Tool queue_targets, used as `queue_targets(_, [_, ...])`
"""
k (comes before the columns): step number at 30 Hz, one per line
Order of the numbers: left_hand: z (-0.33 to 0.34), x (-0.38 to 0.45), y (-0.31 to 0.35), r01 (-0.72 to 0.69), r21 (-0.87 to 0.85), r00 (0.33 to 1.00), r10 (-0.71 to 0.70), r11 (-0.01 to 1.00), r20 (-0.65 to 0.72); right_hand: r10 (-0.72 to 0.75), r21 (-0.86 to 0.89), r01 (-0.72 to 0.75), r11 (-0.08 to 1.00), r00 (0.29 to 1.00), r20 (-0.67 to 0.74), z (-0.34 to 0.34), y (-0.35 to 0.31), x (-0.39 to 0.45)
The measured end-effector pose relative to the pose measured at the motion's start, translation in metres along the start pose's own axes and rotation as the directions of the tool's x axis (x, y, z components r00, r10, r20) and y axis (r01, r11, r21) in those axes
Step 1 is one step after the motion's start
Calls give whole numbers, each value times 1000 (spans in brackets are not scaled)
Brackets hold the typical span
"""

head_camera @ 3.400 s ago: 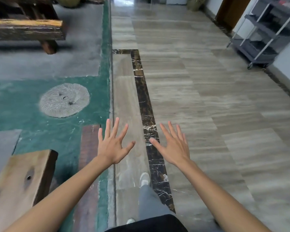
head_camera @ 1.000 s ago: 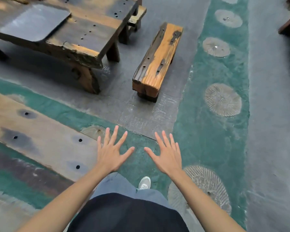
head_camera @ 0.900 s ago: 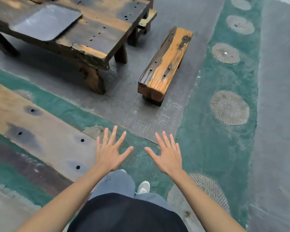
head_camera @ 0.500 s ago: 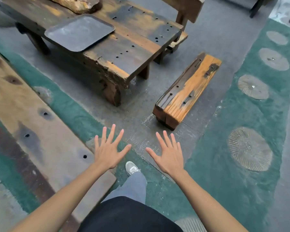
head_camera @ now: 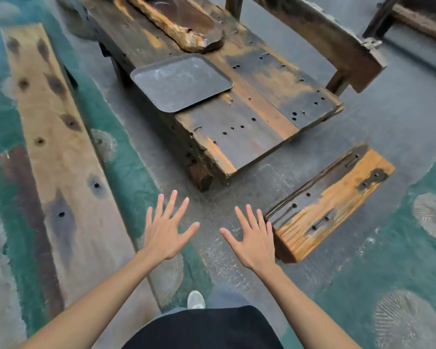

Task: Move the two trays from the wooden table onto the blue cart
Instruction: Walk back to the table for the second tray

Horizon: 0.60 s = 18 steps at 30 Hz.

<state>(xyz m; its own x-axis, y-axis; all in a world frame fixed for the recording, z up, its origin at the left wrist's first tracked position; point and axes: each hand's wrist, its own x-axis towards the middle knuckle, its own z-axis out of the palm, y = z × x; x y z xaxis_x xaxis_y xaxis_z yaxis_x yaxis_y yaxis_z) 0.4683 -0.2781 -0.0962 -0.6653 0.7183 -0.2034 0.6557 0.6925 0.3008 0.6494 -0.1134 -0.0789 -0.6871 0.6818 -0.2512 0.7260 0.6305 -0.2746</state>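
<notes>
both hands are being held out empty, palms down, fingers spread: the left hand [head_camera: 167, 231] and the right hand [head_camera: 252, 237] are hovering side by side over the grey floor. one dark grey tray [head_camera: 181, 82] is lying flat on the wooden table [head_camera: 249, 114], overhanging its near-left edge, well apart from the hands.

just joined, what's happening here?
A person is standing near a wooden table, seen from a head camera. Both hands are empty and spread open, left hand and right hand, held out over the floor short of the table. One grey tray lies on the table, overhanging its near edge, untouched. Only that one tray is in view, and the blue cart is out of frame. A low wooden bench sits beside the right hand.
</notes>
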Motion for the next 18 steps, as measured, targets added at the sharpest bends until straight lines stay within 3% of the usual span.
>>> queue_targets(12, [-61, 100, -93, 231, -51, 970, -234, 972, -69, -259, 39, 257, 966, 963, 67, -16, -113, 174])
queue_targets(18, [-103, 199, -139, 243, -74, 964, -250, 967, -90, -281, 101, 271, 957, 954, 107, -18, -173, 286])
